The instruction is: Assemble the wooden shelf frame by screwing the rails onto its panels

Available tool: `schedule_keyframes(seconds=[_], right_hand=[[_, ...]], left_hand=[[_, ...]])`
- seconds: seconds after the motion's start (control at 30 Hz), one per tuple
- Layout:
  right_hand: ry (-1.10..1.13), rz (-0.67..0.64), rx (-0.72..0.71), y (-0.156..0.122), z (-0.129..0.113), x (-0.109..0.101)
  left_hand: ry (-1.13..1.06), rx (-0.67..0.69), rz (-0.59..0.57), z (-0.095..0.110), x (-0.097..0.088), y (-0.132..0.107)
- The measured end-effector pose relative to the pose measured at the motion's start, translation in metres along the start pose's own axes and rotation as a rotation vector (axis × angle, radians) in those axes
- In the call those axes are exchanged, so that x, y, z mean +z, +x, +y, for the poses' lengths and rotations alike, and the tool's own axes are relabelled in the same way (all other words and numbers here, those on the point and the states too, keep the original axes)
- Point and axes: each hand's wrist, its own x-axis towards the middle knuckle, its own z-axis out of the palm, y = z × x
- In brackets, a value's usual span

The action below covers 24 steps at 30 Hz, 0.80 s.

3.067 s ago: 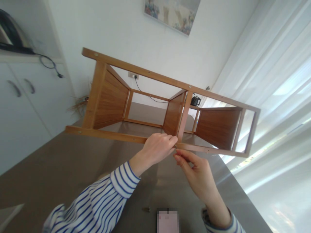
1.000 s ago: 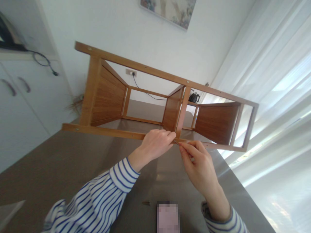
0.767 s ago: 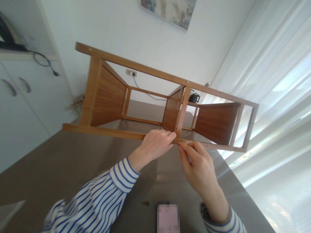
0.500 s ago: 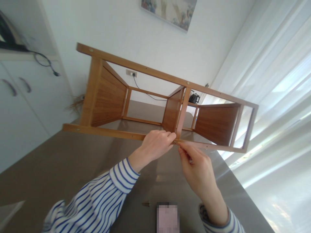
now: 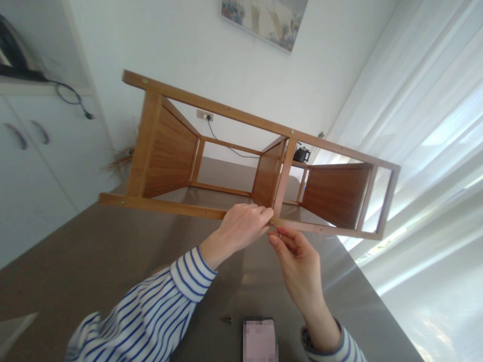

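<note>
A wooden shelf unit (image 5: 181,206) with slatted-looking brown panels lies on its side on the grey table. My left hand (image 5: 241,226) is closed around its near rail, beside the joint with the middle crosspiece (image 5: 284,176). Just right of it, my right hand (image 5: 298,261) pinches a small thin metal piece (image 5: 279,235) at that rail joint. The fingers hide most of this piece, so its kind cannot be made out. Small screws (image 5: 227,319) lie on the table nearer to me.
A phone (image 5: 260,342) lies at the table's near edge. Behind the unit are a black kettle (image 5: 302,153) and a plugged-in cord (image 5: 217,137). White cabinets (image 5: 33,176) stand at left, and sheer curtains (image 5: 433,125) hang at right.
My right hand has shifted slightly left and down, and its fingers have changed their pinch at the joint. My left hand keeps its grip on the rail.
</note>
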Motion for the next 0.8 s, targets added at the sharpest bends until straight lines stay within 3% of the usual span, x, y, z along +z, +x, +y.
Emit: schedule_keyframes(seconds=[0.23,0.5,0.67,0.8], right_hand=[[-0.159,-0.147,-0.122,-0.002,0.001,-0.016],[-0.451,-0.056,-0.277,0.002,0.004,-0.019],[-0.463,-0.027,-0.316,0.005,-0.005,-0.015],[-0.394,-0.035,-0.256,0.01,-0.01,-0.011]], left_hand=[[0.008,-0.007,0.005,0.001,0.003,0.0],[0.01,-0.019,-0.02,0.001,0.0,0.001],[0.009,-0.019,-0.027,0.001,-0.002,0.0],[0.009,-0.01,-0.025,0.001,-0.001,0.0]])
